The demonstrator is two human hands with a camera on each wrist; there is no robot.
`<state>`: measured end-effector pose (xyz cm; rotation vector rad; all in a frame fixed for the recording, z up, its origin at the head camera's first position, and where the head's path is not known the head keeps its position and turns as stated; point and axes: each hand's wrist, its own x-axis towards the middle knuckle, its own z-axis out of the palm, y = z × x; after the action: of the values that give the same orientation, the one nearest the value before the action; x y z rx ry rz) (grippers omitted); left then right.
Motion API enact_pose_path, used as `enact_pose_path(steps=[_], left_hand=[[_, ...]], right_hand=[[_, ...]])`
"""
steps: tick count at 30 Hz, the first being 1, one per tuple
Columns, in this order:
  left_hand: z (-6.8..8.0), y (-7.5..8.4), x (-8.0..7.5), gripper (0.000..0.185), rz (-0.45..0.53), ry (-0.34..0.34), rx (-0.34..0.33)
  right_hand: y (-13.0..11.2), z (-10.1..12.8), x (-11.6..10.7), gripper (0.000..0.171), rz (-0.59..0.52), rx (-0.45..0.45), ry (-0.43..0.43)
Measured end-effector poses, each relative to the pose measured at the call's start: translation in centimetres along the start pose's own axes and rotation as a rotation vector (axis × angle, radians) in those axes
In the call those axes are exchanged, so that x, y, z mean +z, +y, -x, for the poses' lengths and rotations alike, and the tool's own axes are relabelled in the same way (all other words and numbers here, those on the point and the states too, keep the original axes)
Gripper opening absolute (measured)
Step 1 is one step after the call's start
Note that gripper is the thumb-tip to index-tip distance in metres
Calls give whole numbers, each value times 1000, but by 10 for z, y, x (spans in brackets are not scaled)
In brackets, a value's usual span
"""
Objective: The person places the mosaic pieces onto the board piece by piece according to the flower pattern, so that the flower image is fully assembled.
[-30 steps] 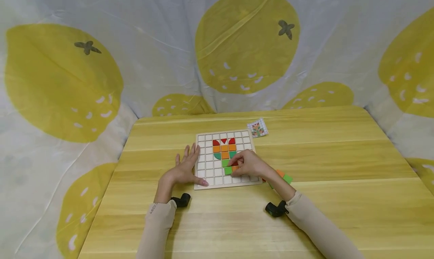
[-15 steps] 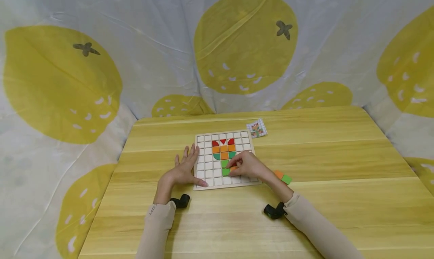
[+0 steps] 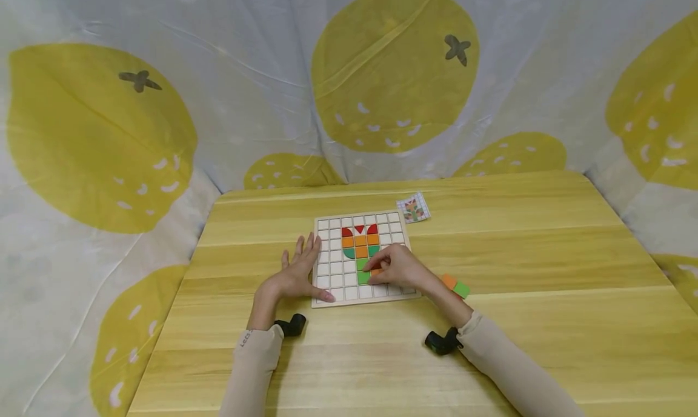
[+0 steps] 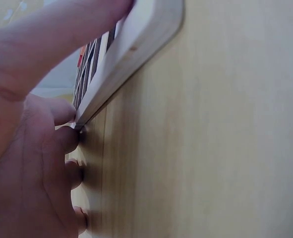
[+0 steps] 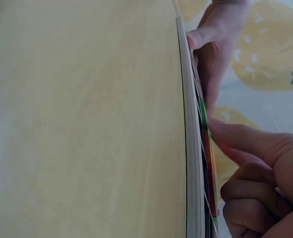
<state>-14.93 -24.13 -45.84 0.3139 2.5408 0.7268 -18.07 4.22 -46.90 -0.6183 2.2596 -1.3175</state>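
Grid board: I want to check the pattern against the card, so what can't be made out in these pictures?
- Head view: the right hand covers the orange piece and the cells of the grid board beneath it.
- Pattern card: too small to read.
- Both wrist views: board seen edge-on, cells unreadable.
- Loose pieces: partly behind the right wrist.

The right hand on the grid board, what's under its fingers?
Under the right hand, an orange piece peeks out beside green squares on the board. The fingertips sit on it; the cells beneath the palm are covered.
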Motion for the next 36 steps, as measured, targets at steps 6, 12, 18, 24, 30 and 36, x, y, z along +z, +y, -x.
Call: enact_pose_path(steps=[6,12,18,24,30,36], left_hand=[[2,-1,0,139,-4,4,11],[3,-1,1,140,-11,4,4],[3,-2,1,140,-15,3,-1],[4,0,-1,140,-11,9,0],[5,0,-1,139,-14,6,-1],[4,0,-1,139,-9,8,-1]], right_hand=[[2,8,-20,16,-21,13,14],[18,32,-57,20,19,52,86],[42,63,-90,27,30,70,108],[63,87,-111,32,-16,86,-18],[86,95,-123,39,-82,36,-188],[99,98,-132,41,-92,-21,-277]])
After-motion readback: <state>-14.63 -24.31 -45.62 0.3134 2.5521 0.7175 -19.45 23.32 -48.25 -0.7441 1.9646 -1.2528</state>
